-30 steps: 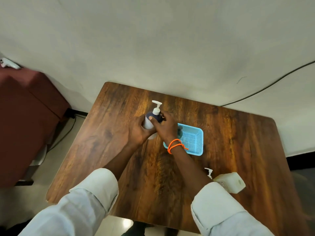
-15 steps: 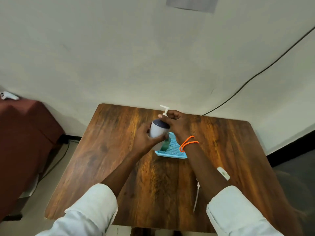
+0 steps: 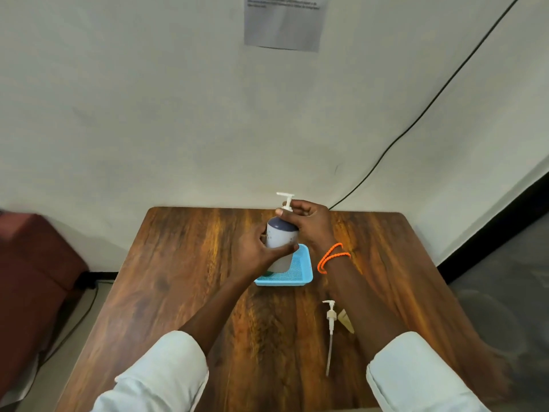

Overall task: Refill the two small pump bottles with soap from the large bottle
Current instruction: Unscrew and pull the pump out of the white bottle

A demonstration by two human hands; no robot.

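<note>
Up close, the right hand (image 3: 306, 224) pinches the white pump collar while the left hand (image 3: 261, 251) wraps tightly round the small pump bottle (image 3: 280, 242), held upright just above a blue basket (image 3: 300, 273) on the wooden table (image 3: 190, 278). Its long axis runs vertical, nozzle pointing left. Twisting the collar calls for a firm, steady body grip. A loose pump (image 3: 330, 325) lies nearer.

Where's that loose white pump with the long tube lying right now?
The loose pump lies flat on the wooden table, nearer the person than the blue tray, just left of the right forearm.
</note>
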